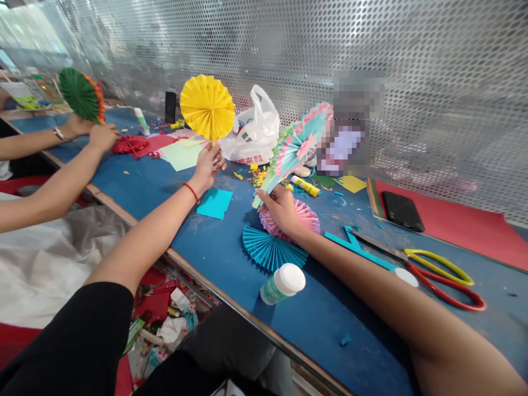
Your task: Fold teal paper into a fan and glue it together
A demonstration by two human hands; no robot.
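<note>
My left hand (pixel 209 166) is closed on the handle of a round yellow paper fan (pixel 208 104), held upright above the table. In my right hand (pixel 281 206) is the pale green handle of a pleated paper fan (pixel 303 137) in light blue, pink and green, tilted to the right. Behind that hand lies a round pink and purple pleated paper piece (pixel 309 220), partly hidden by it. A teal pleated half-circle (pixel 270 248) rests just nearer to me. Below my left hand sits a bright blue paper square (pixel 215 203). A white-capped glue stick (pixel 282 284) stands close to the table's front edge.
Scissors (pixel 406 254) with yellow and red handles lie at right, by a phone (pixel 402 210) on red paper (pixel 466 220). A white plastic bag (pixel 256 135) stands against the perforated metal panel. At left, another person's hands hold a green and orange fan (pixel 80 94).
</note>
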